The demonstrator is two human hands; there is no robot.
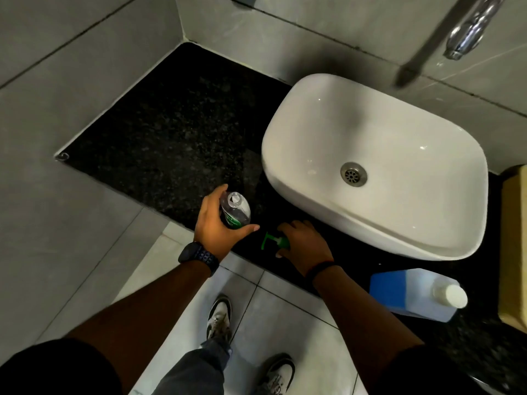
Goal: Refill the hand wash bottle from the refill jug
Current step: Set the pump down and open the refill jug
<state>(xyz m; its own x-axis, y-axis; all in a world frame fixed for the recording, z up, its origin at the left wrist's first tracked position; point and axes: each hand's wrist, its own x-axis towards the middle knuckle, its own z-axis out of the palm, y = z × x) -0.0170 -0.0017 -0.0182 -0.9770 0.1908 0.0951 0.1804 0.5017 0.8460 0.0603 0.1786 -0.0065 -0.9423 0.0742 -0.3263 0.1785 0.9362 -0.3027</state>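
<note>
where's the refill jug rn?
Head view, lower right: the refill jug sits on the dark counter, white cap on, below the basin, right of the right hand.

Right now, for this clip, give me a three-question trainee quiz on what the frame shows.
1. True or false: the hand wash bottle in the left hand still has its pump fitted.
2. Multiple choice: the green pump head is A) lying in the sink, B) at the right hand on the dark counter, C) on the floor tiles.
3. Fill in: the refill jug near the counter's front edge has a ____ cap on it.

Key: 1 false, the neck is open. 2 B. 3 white.
</note>
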